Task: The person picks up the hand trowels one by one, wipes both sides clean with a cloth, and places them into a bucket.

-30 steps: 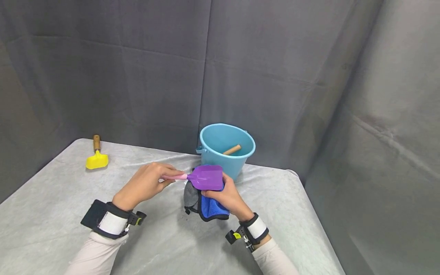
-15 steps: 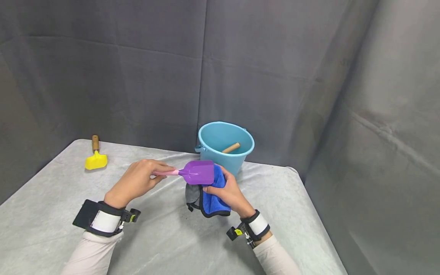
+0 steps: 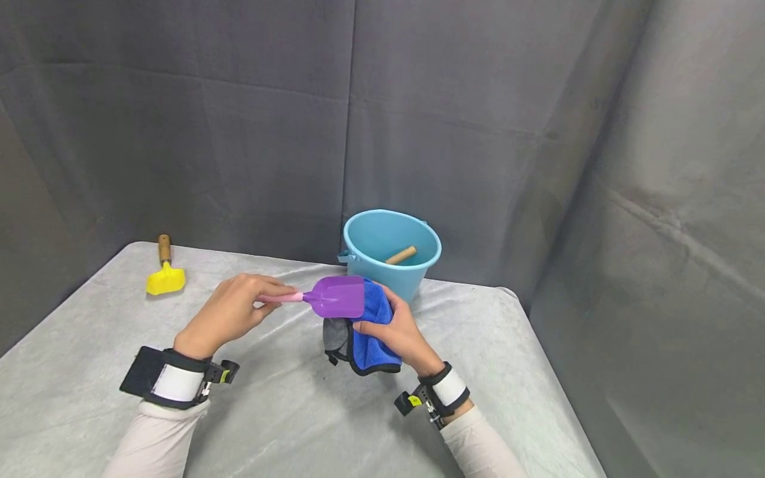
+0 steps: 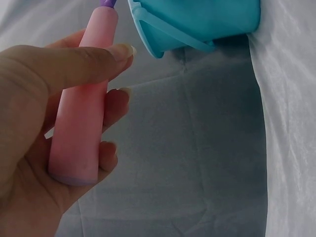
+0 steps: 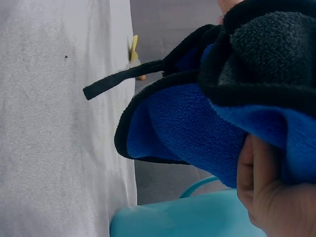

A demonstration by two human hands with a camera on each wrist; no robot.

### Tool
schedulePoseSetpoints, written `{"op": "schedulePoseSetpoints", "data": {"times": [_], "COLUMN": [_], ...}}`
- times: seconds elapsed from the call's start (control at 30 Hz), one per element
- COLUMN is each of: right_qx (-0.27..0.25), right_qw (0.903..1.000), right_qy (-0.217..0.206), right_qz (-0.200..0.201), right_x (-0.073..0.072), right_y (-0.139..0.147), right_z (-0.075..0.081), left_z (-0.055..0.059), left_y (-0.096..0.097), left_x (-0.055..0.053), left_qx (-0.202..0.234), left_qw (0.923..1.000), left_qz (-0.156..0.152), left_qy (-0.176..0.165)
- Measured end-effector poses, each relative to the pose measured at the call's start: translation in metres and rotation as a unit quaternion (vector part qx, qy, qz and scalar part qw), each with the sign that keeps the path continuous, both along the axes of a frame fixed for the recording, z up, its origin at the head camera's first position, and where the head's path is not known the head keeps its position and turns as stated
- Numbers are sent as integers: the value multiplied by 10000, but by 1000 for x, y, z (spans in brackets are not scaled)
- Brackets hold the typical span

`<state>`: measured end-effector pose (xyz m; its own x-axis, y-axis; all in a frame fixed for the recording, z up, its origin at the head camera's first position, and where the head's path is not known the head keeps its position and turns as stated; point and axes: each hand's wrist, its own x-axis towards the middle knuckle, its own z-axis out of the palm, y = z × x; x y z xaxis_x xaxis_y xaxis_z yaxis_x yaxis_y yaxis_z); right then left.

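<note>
My left hand (image 3: 236,309) grips the pink handle (image 4: 81,118) of a toy shovel with a purple blade (image 3: 337,297), held level above the table. In my right hand (image 3: 403,332) is a blue and grey cloth (image 3: 373,342) with black edging, bunched between thumb and fingers. The blade's right end lies against or just in front of the cloth; I cannot tell whether they touch. From the right wrist view, the cloth (image 5: 182,123) hangs in folds with a black loop sticking out, and the fingers (image 5: 261,173) press into its blue side.
A light blue bucket (image 3: 388,273) stands behind the hands, with a wooden handle (image 3: 402,255) showing inside it. A yellow shovel (image 3: 165,280) with a wooden handle lies at the table's far left. Grey curtains (image 3: 239,166) border the pale cloth-covered table (image 3: 287,425).
My left hand has drawn the shovel to the left, so its blade covers less of the cloth. My right hand keeps its grip on the cloth. The view has shifted slightly.
</note>
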<state>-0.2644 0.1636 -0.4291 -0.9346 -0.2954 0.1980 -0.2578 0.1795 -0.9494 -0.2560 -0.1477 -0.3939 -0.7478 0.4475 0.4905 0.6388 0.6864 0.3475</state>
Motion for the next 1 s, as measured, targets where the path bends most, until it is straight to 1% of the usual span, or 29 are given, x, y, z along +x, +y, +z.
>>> {"op": "schedulePoseSetpoints", "data": {"times": [0.2,0.33,0.5,0.73,0.87,1.0], "right_qx": [-28,-61,-38,59,117,118], "right_qw": [10000,10000,9996,9997,9996,9987], "right_qy": [12,-23,-36,-26,97,330], "right_qz": [-5,70,279,249,243,367], "right_x": [1,2,4,4,4,6], "right_y": [-1,-1,-2,-5,-9,-13], "right_z": [0,0,1,-5,-8,-9], "left_z": [1,1,2,-3,-5,-6], "left_y": [-3,-3,1,11,16,21], "left_x": [-1,1,4,3,3,4], "left_qx": [7,169,340,379,371,360], "left_qw": [10000,9999,9993,9986,9977,9962], "left_qz": [14,8,-123,-307,-429,-588], "left_qy": [21,21,73,198,375,540]}}
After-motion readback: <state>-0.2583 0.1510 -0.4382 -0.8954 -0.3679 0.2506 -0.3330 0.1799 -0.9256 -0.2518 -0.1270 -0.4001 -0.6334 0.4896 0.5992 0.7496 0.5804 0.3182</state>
